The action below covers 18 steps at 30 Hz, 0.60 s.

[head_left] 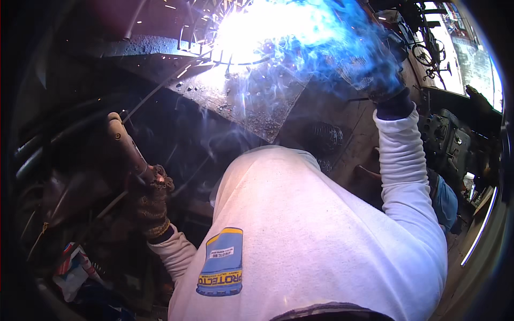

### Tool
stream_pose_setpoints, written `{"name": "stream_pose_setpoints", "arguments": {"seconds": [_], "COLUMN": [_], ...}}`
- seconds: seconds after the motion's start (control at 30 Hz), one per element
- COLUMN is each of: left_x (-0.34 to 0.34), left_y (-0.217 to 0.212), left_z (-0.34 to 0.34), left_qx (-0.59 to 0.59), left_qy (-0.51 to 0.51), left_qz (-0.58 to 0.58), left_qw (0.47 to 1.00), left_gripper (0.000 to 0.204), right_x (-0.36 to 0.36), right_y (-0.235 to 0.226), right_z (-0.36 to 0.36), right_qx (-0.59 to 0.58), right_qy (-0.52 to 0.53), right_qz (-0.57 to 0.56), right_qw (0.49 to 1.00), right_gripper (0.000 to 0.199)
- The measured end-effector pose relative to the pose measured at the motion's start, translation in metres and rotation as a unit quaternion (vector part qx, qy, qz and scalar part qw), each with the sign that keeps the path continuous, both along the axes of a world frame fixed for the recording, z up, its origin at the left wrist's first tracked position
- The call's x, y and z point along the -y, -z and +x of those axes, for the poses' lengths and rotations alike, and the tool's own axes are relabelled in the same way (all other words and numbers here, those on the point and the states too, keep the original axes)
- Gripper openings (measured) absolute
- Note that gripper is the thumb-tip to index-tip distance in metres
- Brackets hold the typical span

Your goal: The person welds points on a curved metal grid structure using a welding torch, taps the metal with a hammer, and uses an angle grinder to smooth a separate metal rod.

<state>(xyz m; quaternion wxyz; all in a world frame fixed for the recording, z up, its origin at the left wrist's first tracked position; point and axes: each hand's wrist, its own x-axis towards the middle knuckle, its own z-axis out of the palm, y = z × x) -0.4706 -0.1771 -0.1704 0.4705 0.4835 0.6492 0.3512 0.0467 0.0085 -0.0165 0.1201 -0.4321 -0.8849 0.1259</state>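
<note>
Step in hand: welding, I judge; the arc [257,29] burns at top centre of the frame, throwing sparks up and to the left.
Left hand [154,206]: gloved, left of centre, fingers closed around the grip of the holder [124,140], which tilts toward the upper left.
Rod [155,91]: thin, it leaves the top of the holder and slants up and right to the glare; its tip is lost in the white.
Plate [257,101]: upper centre, under the glare, one corner pointing down toward my shirt [321,224]; dark specks dot its face.
Strip [144,45]: upper left, bluish in the light, running toward the arc; I cannot tell whether it joins the plate.
Right hand [386,83]: upper right, raised at the edge of the blue smoke [337,43]; I cannot tell whether its fingers are spread or gripping.
Next move: as I see it, this calls for a steady left wrist, the holder eased closer as the rod shortens, and the tip kept a hair off the metal.
Risk: too much push could make the rod stick; too much lift could break the arc.
Around: a bicycle [425,53] at upper right, crumpled cloth [77,270] at lower left.
</note>
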Motion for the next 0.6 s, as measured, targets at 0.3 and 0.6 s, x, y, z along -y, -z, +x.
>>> {"name": "stream_pose_setpoints", "arguments": {"seconds": [0.3,0.6], "left_x": [0.010,0.007], "left_y": [0.002,0.020], "left_z": [0.005,-0.006], "left_qx": [0.346,0.498], "left_qy": [-0.102,-0.112], "left_qz": [-0.029,-0.051], "left_qw": [0.932,0.858], "left_gripper": [0.039,0.042], "right_x": [0.005,-0.002], "right_y": [0.007,0.000], "right_z": [0.007,-0.008], "right_qx": [-0.091,0.016], "right_qy": [0.043,-0.012], "right_qz": [-0.069,0.050], "right_qw": [0.993,0.999], "right_gripper": [0.032,0.033]}}
